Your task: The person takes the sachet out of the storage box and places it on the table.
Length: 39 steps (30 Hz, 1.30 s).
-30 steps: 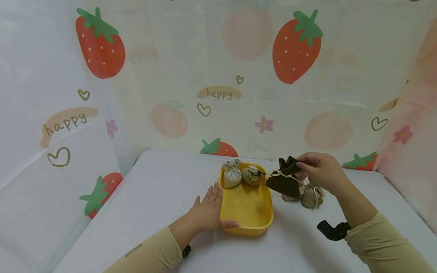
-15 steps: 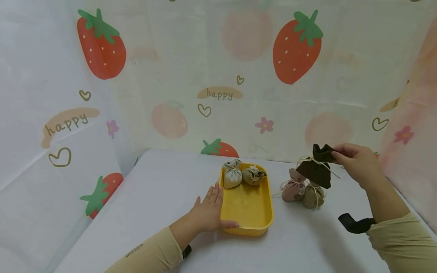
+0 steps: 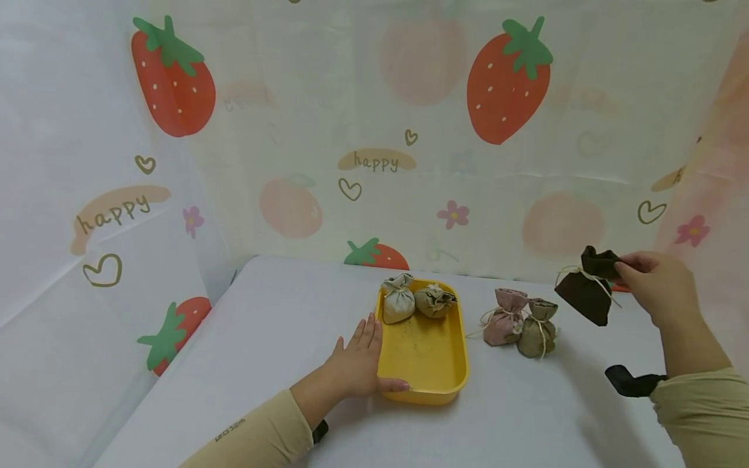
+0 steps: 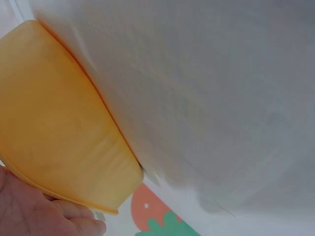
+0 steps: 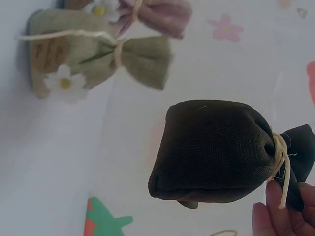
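Note:
A dark brown drawstring pouch [image 3: 585, 296] hangs in the air at the right, tied with a pale cord. My right hand [image 3: 658, 286] pinches its gathered top; the right wrist view shows the pouch [image 5: 211, 150] close up, with fingers at its neck. My left hand [image 3: 354, 361] lies with straight fingers along the left rim of a yellow tray [image 3: 424, 370], the thumb over its front edge. Inside the tray's far end sit a white pouch [image 3: 398, 300] and a tan pouch [image 3: 434, 301]. In the left wrist view, fingers touch the tray's rim beneath its side wall [image 4: 64, 113].
On the white table [image 3: 281, 325], right of the tray, a pink pouch [image 3: 503, 318] and an olive pouch [image 3: 537, 331] stand side by side. Behind the table hangs a strawberry-print backdrop [image 3: 374, 195].
My right hand has carried the dark brown pouch rightward from beside the tray, past the pink and olive pouches, which now show fully. The left hand and tray stay put.

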{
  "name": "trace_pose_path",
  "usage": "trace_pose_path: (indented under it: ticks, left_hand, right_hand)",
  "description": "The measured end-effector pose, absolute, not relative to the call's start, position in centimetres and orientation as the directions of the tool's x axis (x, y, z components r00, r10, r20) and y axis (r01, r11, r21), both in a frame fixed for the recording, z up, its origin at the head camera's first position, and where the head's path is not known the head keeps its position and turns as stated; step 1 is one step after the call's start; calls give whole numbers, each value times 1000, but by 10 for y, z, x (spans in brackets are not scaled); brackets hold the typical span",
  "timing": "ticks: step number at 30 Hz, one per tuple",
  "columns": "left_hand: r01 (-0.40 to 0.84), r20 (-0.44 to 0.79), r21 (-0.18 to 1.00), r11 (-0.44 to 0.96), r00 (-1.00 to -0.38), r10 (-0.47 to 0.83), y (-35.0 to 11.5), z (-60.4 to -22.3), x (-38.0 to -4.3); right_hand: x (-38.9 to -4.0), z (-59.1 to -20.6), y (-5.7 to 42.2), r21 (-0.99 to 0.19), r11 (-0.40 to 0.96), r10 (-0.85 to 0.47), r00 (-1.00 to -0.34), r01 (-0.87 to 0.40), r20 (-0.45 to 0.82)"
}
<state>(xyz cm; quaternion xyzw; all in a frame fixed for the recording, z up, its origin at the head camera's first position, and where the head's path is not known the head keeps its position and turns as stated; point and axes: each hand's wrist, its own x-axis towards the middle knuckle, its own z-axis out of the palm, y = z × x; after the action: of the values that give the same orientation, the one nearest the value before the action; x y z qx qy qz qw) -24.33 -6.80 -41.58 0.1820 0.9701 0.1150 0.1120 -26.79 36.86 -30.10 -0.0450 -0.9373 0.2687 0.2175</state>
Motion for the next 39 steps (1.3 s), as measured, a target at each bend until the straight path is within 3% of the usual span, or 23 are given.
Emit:
trace_pose_path:
  ticks: [10,39]
  left_hand:
    - [332,-170,265,905,-908,383,-68,-417,-244]
    - [331,-176,227,916,-911,373,-67,-418,-245]
  right_hand:
    - [-272,-323,383,-619,786,222,-927,-13,303]
    - [-279,-378,380,-597,800,211,-961,64,179]
